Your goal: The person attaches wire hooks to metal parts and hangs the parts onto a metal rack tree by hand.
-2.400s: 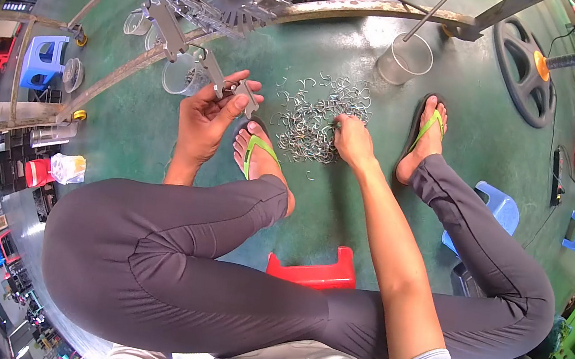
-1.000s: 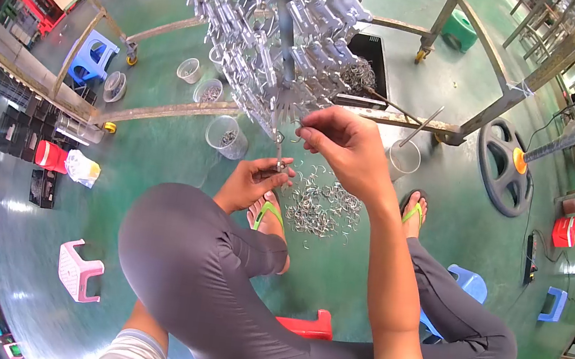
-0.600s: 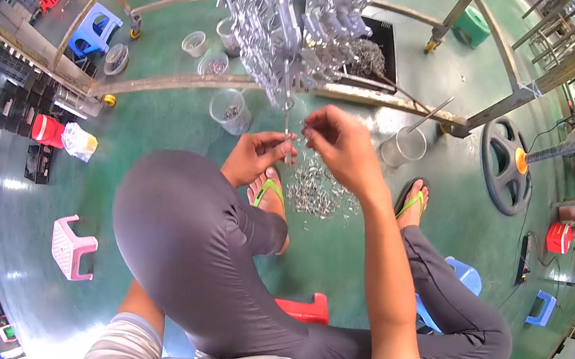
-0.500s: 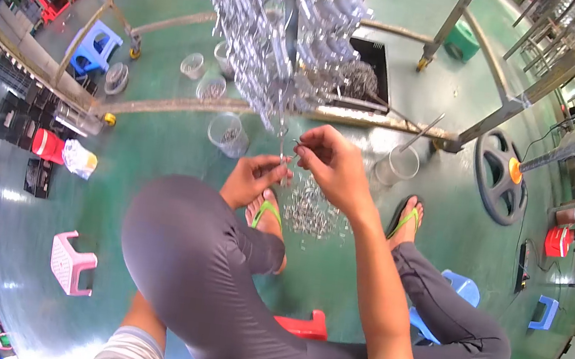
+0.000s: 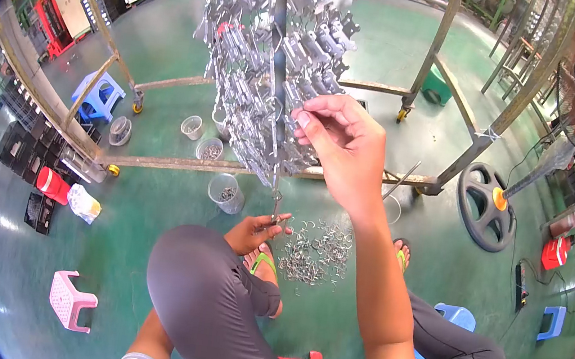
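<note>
Floor: green floor (image 5: 129, 224), glossy, crossed by a rusty metal rail (image 5: 173, 162) across the middle of the frame.
Hanging stock: from my remote post I note a dense cluster of metal parts (image 5: 244, 65), suspended at upper centre.
Left hand: the left hand (image 5: 256, 233), at centre, has a small metal piece (image 5: 275, 210) pinched, directly below the cluster's lower tip.
Right hand: the right hand (image 5: 350, 148) is raised at the cluster's right side, fingertips drawn close together; I cannot tell whether it grips anything.
Loose wire: curved wire pieces (image 5: 314, 252) lie heaped on the floor, just right of the left hand.
Container: clear cup (image 5: 229, 207), upright, left of centre, small pieces inside.
Seating: pink stool (image 5: 72, 300), lower left.
</note>
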A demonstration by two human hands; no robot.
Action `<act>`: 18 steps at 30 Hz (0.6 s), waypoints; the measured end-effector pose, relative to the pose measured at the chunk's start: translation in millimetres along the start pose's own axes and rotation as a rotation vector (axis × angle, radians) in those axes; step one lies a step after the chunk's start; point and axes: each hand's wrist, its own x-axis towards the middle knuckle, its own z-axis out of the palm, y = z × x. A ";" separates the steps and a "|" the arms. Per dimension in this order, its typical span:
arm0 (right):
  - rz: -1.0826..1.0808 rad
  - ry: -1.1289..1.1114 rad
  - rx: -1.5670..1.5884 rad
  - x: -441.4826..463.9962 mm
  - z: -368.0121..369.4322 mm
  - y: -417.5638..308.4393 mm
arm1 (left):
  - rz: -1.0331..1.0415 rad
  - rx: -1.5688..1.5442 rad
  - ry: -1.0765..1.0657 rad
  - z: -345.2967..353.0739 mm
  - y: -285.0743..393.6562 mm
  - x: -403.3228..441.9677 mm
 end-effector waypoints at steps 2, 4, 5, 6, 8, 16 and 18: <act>-0.030 -0.019 0.011 7.1 3.3 -7.9 | -0.018 -0.025 -0.015 -0.7 4.1 -1.2; -0.032 -0.017 -0.008 12.7 5.2 -16.6 | 0.003 0.007 -0.033 -2.0 5.7 -1.1; -0.032 -0.017 -0.017 15.6 6.3 -20.7 | 0.013 0.022 -0.040 -2.6 5.1 -0.9; -0.070 -0.010 -0.023 19.9 7.5 -21.6 | 0.004 0.031 -0.048 -3.2 5.3 -0.5; -0.085 -0.010 -0.021 28.2 9.0 -29.9 | -0.003 0.022 -0.049 -3.1 5.4 0.6; -0.171 -0.011 -0.063 53.9 18.2 -62.6 | 0.015 0.052 -0.056 -3.3 1.1 1.6; -0.207 -0.004 -0.074 58.3 19.7 -69.8 | 0.019 0.063 -0.048 -4.3 -4.7 3.5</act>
